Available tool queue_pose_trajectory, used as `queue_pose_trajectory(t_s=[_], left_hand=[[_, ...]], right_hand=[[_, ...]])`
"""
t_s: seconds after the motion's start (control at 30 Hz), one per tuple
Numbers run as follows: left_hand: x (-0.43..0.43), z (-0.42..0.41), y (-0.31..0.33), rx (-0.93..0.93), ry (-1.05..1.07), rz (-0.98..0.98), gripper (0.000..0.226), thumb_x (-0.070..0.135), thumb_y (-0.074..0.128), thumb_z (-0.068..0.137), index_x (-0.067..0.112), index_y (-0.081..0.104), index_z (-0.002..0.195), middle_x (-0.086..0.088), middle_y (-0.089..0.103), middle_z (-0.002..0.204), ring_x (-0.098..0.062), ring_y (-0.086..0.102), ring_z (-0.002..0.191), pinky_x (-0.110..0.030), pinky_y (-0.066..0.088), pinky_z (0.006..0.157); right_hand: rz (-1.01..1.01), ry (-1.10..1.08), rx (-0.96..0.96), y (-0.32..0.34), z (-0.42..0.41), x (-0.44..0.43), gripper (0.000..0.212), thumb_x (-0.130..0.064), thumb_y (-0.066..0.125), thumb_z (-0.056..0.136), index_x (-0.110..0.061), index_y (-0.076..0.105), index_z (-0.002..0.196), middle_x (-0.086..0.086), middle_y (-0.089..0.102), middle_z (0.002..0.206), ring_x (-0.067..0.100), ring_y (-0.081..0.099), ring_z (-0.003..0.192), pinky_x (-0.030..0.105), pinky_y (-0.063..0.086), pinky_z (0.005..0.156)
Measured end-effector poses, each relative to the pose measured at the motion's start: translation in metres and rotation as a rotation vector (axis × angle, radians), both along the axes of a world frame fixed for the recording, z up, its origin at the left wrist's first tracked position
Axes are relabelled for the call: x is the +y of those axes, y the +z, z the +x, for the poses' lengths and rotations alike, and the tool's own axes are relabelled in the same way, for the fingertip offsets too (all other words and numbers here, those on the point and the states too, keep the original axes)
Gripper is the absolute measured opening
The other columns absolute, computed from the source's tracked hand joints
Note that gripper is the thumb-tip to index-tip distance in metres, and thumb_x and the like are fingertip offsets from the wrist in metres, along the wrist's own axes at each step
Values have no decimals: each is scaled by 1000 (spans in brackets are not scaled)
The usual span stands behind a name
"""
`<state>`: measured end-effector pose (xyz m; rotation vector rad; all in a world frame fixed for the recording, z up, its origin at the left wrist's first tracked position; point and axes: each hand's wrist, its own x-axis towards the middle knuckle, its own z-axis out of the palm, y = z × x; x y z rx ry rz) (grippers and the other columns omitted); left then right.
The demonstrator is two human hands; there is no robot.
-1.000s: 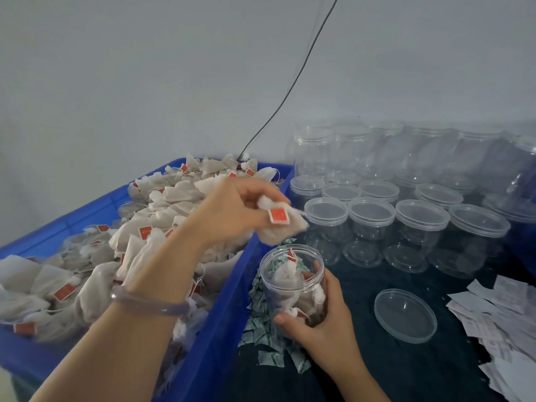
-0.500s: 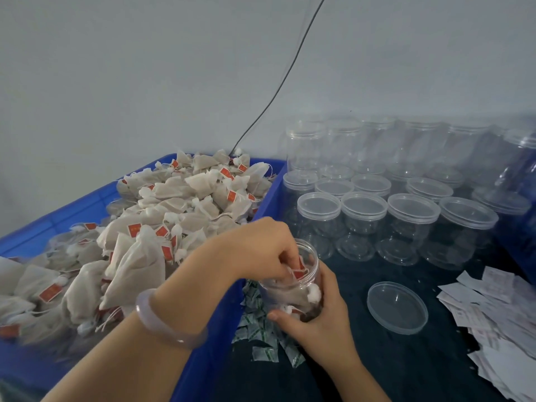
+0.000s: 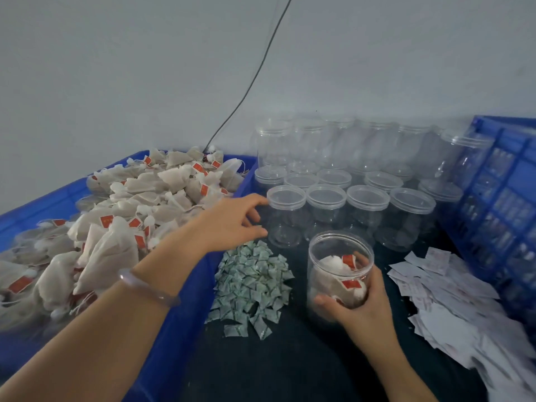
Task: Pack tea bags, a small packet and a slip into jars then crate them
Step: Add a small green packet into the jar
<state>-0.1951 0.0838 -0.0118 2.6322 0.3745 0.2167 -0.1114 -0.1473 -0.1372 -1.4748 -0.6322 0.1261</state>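
A clear jar [image 3: 340, 265] holding tea bags with red tags stands on the dark table, and my right hand [image 3: 358, 303] grips its lower side. My left hand [image 3: 232, 220] is empty with fingers spread, hovering above the far edge of the pile of small green-white packets [image 3: 251, 285], its fingertips near a lidded empty jar [image 3: 285, 219]. Tea bags [image 3: 124, 216] are heaped in the blue bin [image 3: 179, 329] on the left. White paper slips [image 3: 446, 288] lie to the right.
Rows of lidded clear jars [image 3: 368, 198] stand behind, with taller ones stacked at the wall. A blue lattice crate [image 3: 499, 210] stands at the right edge. A black cable [image 3: 252, 82] hangs down the wall.
My left hand has come out of the jar's mouth, leaving the tea bag inside, and moved away over the packets. My right hand has shifted the jar to the right.
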Motion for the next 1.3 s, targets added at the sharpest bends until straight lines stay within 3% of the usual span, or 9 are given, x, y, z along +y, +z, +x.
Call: queue_pose_trajectory(t_s=[0.1, 0.2, 0.37, 0.6, 0.77, 0.93, 1.03, 1.17, 1.3], left_hand=[[-3, 12, -6, 227, 4, 228, 40, 33, 60, 95, 22, 54, 133, 2, 60, 125, -12, 57, 104, -26, 43, 87], [-14, 26, -17, 369, 45, 252, 27, 29, 58, 96, 17, 64, 120, -3, 63, 121, -21, 59, 105, -31, 44, 85], [-39, 44, -70, 393, 167, 282, 20, 13, 49, 96, 6, 63, 109, -14, 62, 116, -31, 61, 104, -39, 48, 85], [-40, 46, -96, 189, 310, 308, 17, 36, 66, 88, 19, 68, 88, -1, 66, 90, -20, 64, 88, -31, 50, 73], [-37, 42, -98, 42, 316, 114, 20, 13, 65, 85, 29, 59, 75, 7, 63, 89, -15, 61, 89, -35, 53, 79], [-35, 35, -97, -24, 361, -91, 40, 5, 68, 85, 21, 56, 120, -1, 65, 105, -16, 60, 91, -32, 52, 79], [-43, 28, -79, -252, 409, -195, 34, 10, 69, 87, 21, 60, 119, 5, 68, 99, -11, 63, 89, -29, 53, 80], [-93, 21, -35, -633, 186, -529, 26, 14, 77, 80, 32, 65, 95, 16, 72, 80, 3, 67, 76, -7, 49, 63], [-137, 28, -32, -493, -14, -461, 20, 11, 78, 79, 27, 71, 88, 14, 70, 75, 6, 66, 75, -6, 49, 67]], right_hand=[[-28, 67, 3, -8, -4, -20, 86, -36, 86, 36, -45, 53, 115, -19, 68, 107, 0, 66, 96, 9, 51, 72], [-15, 47, 4, -16, -9, -23, 85, -34, 87, 36, -39, 55, 114, -24, 68, 107, -3, 67, 95, 7, 49, 73], [-17, 57, 13, -21, -6, -22, 90, -37, 89, 37, -40, 51, 118, -26, 65, 112, -2, 65, 100, 8, 48, 78], [-8, 102, -4, -25, -1, -20, 84, -31, 93, 42, -59, 53, 110, -19, 65, 117, 5, 66, 106, 15, 51, 82], [-10, 104, -10, -27, 1, -19, 84, -33, 93, 44, -60, 51, 111, -23, 63, 117, 3, 64, 107, 12, 50, 82], [-21, 105, -1, -27, 2, -19, 84, -33, 93, 46, -61, 50, 112, -25, 63, 117, 0, 64, 107, 10, 49, 82], [-26, 107, 0, -27, 2, -20, 84, -32, 93, 46, -61, 49, 112, -26, 63, 117, -1, 63, 107, 9, 49, 81], [-19, 100, -1, -26, 1, -19, 84, -28, 92, 50, -52, 49, 117, -25, 62, 118, 0, 62, 109, 10, 49, 83], [1, 107, 16, -24, -1, -20, 89, -23, 90, 52, -36, 44, 127, -25, 61, 120, 0, 61, 112, 11, 49, 85]])
